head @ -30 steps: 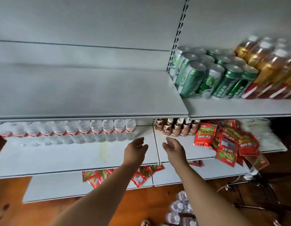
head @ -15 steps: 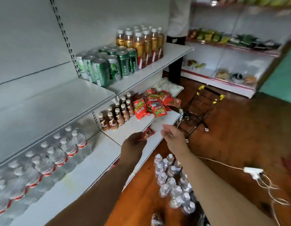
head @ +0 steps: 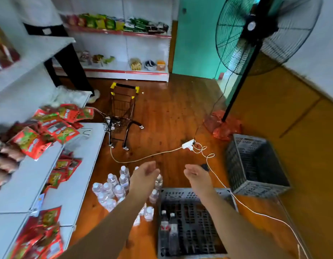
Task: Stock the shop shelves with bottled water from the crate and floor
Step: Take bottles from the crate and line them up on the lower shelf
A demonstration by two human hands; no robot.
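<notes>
The loose water bottles (head: 115, 189) stand upright on the floor just left of the near crate (head: 175, 195). I count at least a dozen caps, with more probably hidden under my left forearm. Inside that crate, against its left wall, stand two more bottles (head: 168, 227) with red labels, and I see no others in it.

My left hand (head: 145, 174) hovers over the floor cluster at the crate's far-left corner. My right hand (head: 197, 174) hangs above the crate's far wall. Both are empty, with fingers relaxed and palms turned toward each other, well apart.

I think the step is to reach down for the next load. I'd take one bottle per hand by the body rather than the cap. I'd start with the outermost floor bottles so I don't topple their close-packed neighbours.

A second crate (head: 259, 187) sits tilted beyond and right of the near one, and looks empty. One white cable (head: 242, 204) runs past the near crate's right side, so I should mind my feet. The shelf (head: 23, 186) to be filled is left of the crate, past the bottles.
</notes>
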